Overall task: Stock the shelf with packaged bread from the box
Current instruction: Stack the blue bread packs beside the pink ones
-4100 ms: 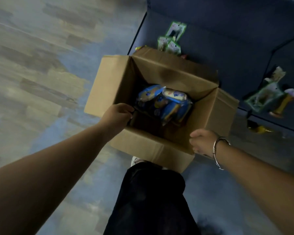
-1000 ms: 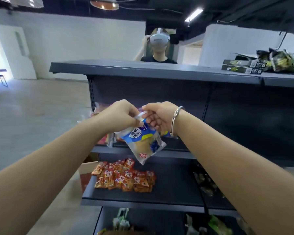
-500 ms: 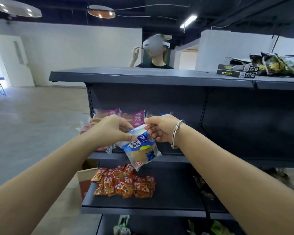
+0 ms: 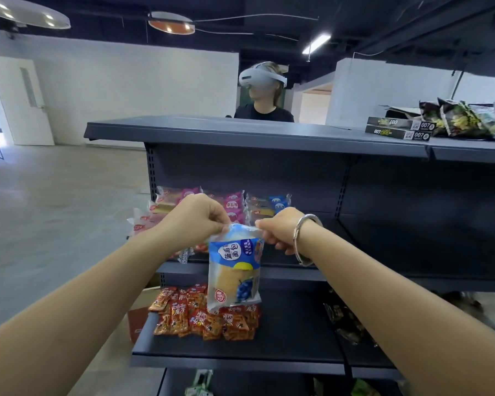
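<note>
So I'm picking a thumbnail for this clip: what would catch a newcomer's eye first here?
First, the blue bread packet hanging mid-frame, pinched at its top edge by the left hand and the right hand. Next, the pile of red-orange snack packs on the shelf below it, and the pink and blue bread packets lined up on the shelf behind the hands. Beyond the top shelf stands a person wearing a white headset.
</note>
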### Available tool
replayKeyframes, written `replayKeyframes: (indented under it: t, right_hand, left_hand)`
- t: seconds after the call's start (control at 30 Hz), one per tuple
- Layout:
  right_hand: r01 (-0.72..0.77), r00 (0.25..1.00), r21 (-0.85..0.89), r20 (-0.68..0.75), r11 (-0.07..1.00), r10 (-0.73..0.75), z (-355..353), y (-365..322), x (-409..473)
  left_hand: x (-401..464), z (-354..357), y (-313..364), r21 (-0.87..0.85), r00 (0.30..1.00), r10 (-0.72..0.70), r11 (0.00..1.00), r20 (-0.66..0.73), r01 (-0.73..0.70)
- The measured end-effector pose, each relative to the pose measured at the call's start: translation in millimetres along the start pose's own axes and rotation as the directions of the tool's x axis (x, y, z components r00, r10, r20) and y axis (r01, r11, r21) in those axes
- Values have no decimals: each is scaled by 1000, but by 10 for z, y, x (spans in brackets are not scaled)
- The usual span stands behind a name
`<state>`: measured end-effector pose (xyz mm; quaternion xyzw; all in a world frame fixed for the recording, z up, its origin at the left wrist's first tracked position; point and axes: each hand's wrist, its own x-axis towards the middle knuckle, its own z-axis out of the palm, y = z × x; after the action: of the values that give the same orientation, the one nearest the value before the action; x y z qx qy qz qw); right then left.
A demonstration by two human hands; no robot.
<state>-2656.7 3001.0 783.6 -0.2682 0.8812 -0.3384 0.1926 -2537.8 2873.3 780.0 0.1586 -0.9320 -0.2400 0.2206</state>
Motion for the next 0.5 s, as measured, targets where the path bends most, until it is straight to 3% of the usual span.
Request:
replayKeyframes:
  t: [0.1,0.23,0.3,0.4,0.5]
  right_hand:
    - [78,989,-374,-88,924,-119,32,-27,2]
    - [145,982,-516,-28,844,-186,126,-30,-58]
    - [225,973,-498,64,837,-223,206,-55,-96]
    - [265,959,-293,181,919,-219,335,-61,-155]
    - [289,956,-270,128,919,-263,444,15,-116]
  left_hand:
    - [39,44,-14,69,1000,15,998,17,-16]
    - [27,108,-73,136,996,59,988,65,-67]
    - [1,139,-106,139,992,84,985,94,-97]
    - [-38,182,-163,110,988,118,986,97,-129]
    - [-75,244,-255,53,989,114,991,93,-119]
